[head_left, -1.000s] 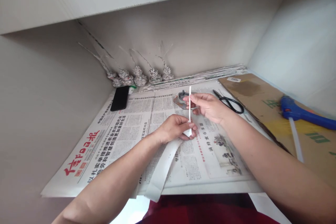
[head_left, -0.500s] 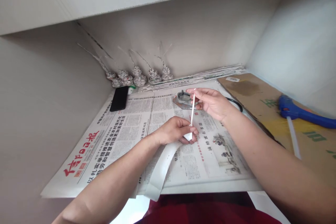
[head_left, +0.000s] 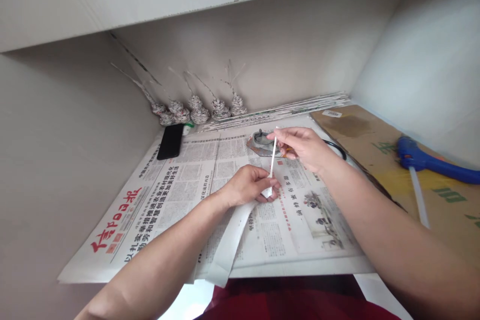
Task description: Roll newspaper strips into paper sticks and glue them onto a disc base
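Observation:
Between my hands a thin white rolled paper stick stands tilted over the newspaper. My right hand pinches its upper end between thumb and fingers. Lower down, my left hand is closed where the stick meets a wide white paper strip. That strip trails from under my left hand down over the table's front edge. Just behind my right hand sits a small grey lump in a dish, partly covered by the fingers.
A black phone lies at the left. Several woven paper gourd shapes stand along the back, beside long paper sticks. At the right, a blue glue gun rests on cardboard. A shelf edge overhangs the space.
Both hands have shifted very slightly, the left one a little to the left and up. The stick's top has moved slightly left; both hands keep their hold.

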Demonstrator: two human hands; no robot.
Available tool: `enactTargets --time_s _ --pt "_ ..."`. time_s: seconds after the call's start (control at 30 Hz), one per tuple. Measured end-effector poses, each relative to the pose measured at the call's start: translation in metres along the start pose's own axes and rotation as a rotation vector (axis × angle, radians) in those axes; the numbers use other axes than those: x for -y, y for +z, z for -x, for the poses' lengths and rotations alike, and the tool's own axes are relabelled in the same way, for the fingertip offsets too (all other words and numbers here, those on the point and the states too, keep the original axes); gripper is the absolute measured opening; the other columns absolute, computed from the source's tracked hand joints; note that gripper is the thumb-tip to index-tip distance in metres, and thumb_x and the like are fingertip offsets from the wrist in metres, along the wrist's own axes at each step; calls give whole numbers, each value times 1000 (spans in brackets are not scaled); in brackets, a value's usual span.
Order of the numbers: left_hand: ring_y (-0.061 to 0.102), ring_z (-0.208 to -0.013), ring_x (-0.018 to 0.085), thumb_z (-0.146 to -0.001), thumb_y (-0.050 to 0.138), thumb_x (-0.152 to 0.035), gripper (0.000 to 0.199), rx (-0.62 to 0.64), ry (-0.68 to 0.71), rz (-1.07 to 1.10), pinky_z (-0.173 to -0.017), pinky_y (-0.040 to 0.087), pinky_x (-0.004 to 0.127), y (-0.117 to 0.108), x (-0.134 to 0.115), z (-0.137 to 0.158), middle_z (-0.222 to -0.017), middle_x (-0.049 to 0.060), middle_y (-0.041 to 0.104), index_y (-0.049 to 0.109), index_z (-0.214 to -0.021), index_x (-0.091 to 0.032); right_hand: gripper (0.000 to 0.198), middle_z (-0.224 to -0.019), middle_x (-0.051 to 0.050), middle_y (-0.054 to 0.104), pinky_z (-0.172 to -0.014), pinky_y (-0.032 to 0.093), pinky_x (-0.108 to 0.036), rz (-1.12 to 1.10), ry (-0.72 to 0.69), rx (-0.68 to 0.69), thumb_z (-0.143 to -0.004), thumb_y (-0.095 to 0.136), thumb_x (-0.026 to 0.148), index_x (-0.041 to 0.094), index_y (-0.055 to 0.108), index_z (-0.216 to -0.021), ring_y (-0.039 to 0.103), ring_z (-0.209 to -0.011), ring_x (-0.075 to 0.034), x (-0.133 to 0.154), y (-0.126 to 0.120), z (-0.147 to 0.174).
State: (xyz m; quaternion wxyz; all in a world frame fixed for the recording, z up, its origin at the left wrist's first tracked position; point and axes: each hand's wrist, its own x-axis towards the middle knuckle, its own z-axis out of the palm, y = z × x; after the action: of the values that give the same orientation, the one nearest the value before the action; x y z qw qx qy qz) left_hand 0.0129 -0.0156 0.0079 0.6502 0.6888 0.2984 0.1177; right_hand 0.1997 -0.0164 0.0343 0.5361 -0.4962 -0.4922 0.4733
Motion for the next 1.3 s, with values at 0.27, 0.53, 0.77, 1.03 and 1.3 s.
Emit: enactTargets --time_s 0.27,0.53,0.77,1.03,1.3 --pt "63 -71 14 -84 54 -43 34 -56 32 -82 -60 54 24 1 -1 1 -81 8 67 68 -81 -12 45 -51 0 49 -49 29 -28 443 -286 -396 -80 58 57 18 65 -58 38 -49 -10 -4 8 4" --pt "64 -75 15 -81 60 -44 35 5 -5 166 -66 53 28 -4 -2 0 -79 8 67 67 -90 -11 42 -75 -3 58 -47 29 -23 -25 79 274 -73 68 53 19 73 -98 50 -66 -12 -4 0 3" --pt "64 -78 16 -79 63 -45 35 13 -27 158 -65 53 28 0 -4 0 -84 10 68 67 -86 -10 33 -62 1 54 -44 21 -24 -80 107 59 -61 79 46 17 65 -66 39 -54 -8 -14 10 0" --pt "64 -76 15 -79 63 -43 33 -13 -31 163 -65 53 27 -1 -5 0 -82 9 67 67 -84 -10 34 -84 -6 65 -48 30 -22 17 87 187 -68 74 48 17 73 -82 51 -69 -12 -9 4 2" --pt "64 -78 16 -79 63 -44 34 -14 -18 127 -67 54 28 -1 -2 0 -84 10 68 68 -84 -11 37 -62 2 54 -48 31 -24 108 -17 6 -63 75 53 18 62 -64 42 -56 -9 -19 17 0"
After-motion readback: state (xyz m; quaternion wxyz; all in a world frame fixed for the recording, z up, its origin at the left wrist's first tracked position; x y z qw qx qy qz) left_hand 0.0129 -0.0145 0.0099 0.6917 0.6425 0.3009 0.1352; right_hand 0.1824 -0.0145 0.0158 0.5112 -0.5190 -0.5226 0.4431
